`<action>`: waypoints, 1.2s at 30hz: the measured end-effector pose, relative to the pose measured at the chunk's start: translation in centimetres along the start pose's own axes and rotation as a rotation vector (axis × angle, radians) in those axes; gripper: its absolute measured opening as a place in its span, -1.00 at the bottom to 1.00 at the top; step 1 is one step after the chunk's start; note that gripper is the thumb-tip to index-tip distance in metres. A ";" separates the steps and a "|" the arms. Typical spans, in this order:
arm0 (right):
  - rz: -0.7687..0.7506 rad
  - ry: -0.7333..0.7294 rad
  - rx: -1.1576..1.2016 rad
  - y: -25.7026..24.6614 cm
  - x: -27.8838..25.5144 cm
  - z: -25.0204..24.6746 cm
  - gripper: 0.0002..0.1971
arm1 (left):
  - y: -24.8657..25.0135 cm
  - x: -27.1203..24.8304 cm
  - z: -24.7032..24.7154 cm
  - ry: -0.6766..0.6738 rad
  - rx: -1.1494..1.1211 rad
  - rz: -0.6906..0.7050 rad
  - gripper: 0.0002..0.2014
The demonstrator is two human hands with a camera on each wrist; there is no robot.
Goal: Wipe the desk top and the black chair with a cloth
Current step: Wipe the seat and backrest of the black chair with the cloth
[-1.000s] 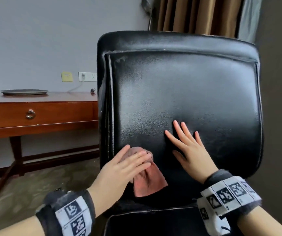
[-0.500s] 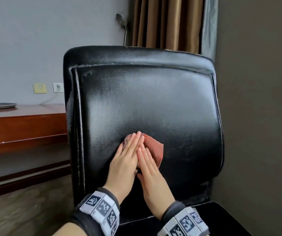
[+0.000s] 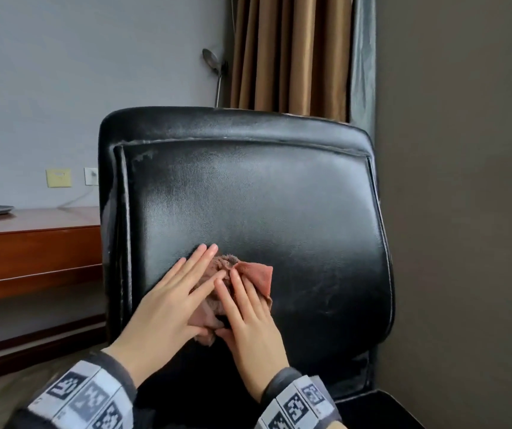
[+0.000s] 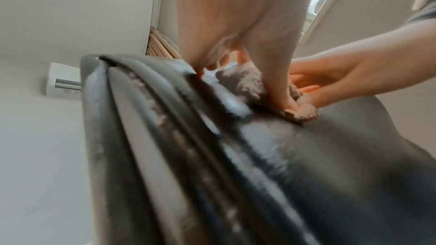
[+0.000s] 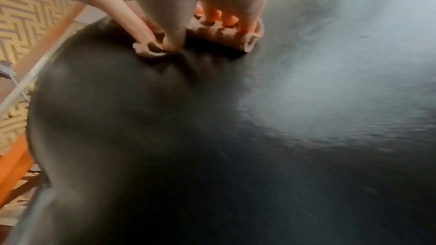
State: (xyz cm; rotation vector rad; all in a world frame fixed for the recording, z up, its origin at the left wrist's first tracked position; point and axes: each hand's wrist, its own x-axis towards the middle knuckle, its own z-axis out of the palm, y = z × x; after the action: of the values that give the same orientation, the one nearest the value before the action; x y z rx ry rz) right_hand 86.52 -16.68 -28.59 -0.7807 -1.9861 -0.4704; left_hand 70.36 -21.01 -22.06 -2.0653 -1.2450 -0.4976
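Cloth now pressed flat by both hands, left hand and right hand, fingers straight, mid-backrest of black chair, shifted up from lower edge; chair wiping underway.

Cloth on chair backrest; desk left, behind chair.

Glossy leather chair (scuffed seams), nappy cloth
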 end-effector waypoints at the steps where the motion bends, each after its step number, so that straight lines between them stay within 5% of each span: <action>1: 0.034 0.018 -0.037 -0.8 0.2 0.3 -0.19 | -0.3 -0.1 -0.3 -0.007 0.023 -0.024 0.19; 5: 0.148 -0.010 -0.113 -2.5 0.7 1.0 -0.26 | -0.1 -0.1 -0.7 -0.014 0.141 -0.120 0.33; 10: 0.138 -0.002 -0.155 -0.9 1.3 -0.1 -0.51 | -0.5 -0.4 -0.8 -0.046 0.207 -0.061 0.41; 15: 0.163 0.047 -0.156 1.5 2.2 -2.0 -0.55 | -0.5 -0.4 -1.1 -0.066 0.217 -0.059 0.40; 19: 0.295 0.142 -0.128 5.5 1.3 -3.6 -0.53 | -0.1 0.4 -1.0 -0.042 0.205 -0.074 0.30; 23: 0.492 0.262 -0.090 7.7 1.1 -4.8 -0.28 | 0.5 1.5 -0.3 -0.031 0.171 -0.124 0.34; 31: 0.241 -0.063 -0.327 1.5 -1.6 -0.2 -0.40 | 0.9 2.2 0.6 0.000 0.156 -0.173 0.38; 36: 0.360 0.047 -0.312 9.5 -3.3 -2.4 -0.27 | 0.7 1.7 0.1 0.039 0.190 -0.128 0.24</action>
State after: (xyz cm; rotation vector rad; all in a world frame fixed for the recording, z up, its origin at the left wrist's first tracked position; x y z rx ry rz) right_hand 95.78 -12.40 -30.08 -1.2815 -1.6981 -0.5832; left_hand 71.73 -20.10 -21.32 -1.8187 -1.3525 -0.4569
